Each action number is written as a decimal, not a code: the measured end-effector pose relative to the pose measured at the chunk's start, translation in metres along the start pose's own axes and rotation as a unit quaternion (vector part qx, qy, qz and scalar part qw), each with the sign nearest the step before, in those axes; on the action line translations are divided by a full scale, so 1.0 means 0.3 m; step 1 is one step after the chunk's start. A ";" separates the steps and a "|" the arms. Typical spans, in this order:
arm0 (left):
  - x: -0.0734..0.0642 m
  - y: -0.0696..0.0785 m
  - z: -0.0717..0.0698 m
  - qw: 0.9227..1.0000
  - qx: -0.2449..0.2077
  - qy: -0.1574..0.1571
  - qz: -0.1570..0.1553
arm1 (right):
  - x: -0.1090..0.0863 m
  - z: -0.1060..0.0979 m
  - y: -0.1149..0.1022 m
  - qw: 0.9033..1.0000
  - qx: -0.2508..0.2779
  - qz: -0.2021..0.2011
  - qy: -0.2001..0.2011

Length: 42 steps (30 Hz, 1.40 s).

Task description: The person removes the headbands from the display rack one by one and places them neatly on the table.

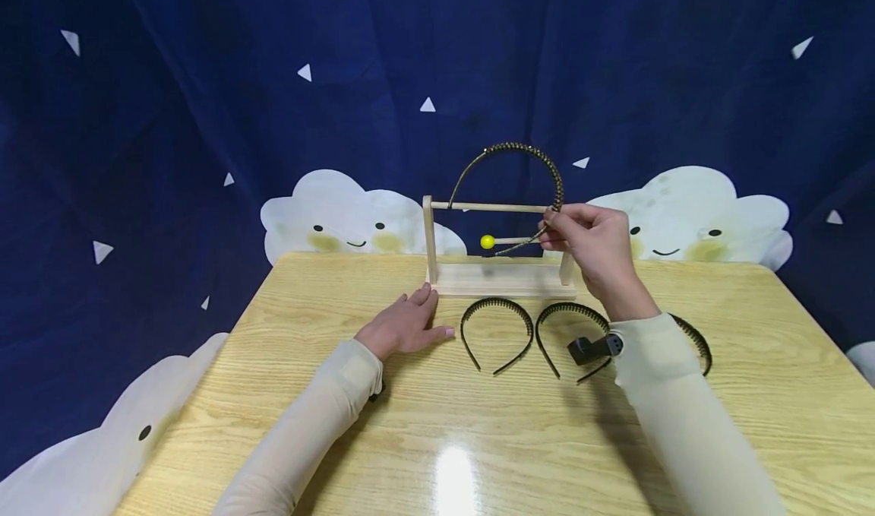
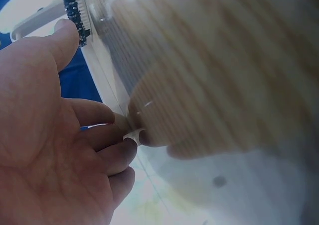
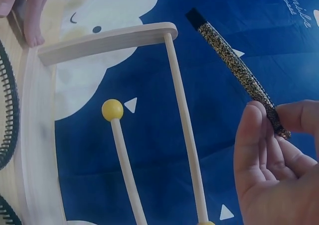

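Note:
My right hand [image 1: 598, 246] pinches a black-and-gold headband [image 1: 522, 148] near one side, its arch raised above the wooden rack [image 1: 429, 239]. In the right wrist view, the glittery headband [image 3: 234, 65] sits between the thumb and fingers. One end appears close to the rack's upper rod [image 1: 492, 207]; whether it touches cannot be told. The lower rod [image 3: 127, 170] carries a yellow ball [image 3: 112, 110] on its tip. My left hand [image 1: 406, 324] lies with fingers extended on the table, fingertips at the left end of the rack's base [image 1: 502, 279].
Black toothed headbands lie in front of the rack: a left one [image 1: 497, 303], a middle one [image 1: 570, 307] and a right one [image 1: 699, 341] partly behind my right sleeve. The wooden table [image 1: 533, 440] meets a dark blue curtain [image 1: 383, 37] with cloud figures behind.

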State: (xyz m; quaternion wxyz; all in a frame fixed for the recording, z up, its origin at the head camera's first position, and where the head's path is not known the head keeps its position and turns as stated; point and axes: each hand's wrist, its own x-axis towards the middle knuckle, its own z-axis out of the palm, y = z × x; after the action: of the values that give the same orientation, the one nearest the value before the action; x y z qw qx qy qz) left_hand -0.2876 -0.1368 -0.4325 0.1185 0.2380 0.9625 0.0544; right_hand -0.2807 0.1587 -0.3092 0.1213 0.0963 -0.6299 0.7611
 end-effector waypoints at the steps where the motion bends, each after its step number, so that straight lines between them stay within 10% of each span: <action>1: 0.000 0.000 0.001 1.000 -0.001 -0.001 0.000 | -0.004 -0.004 -0.001 1.000 -0.001 0.003 -0.004; 42: -0.003 0.005 0.001 0.999 0.030 0.015 0.012 | -0.240 -0.166 0.037 0.973 -0.034 0.166 -0.157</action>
State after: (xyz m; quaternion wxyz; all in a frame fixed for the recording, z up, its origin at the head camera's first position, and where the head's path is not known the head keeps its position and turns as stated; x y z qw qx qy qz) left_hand -0.2862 -0.1359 -0.4323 0.0960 0.2525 0.9623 0.0304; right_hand -0.2153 0.2009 -0.3504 -0.1036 0.1046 -0.6739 0.7240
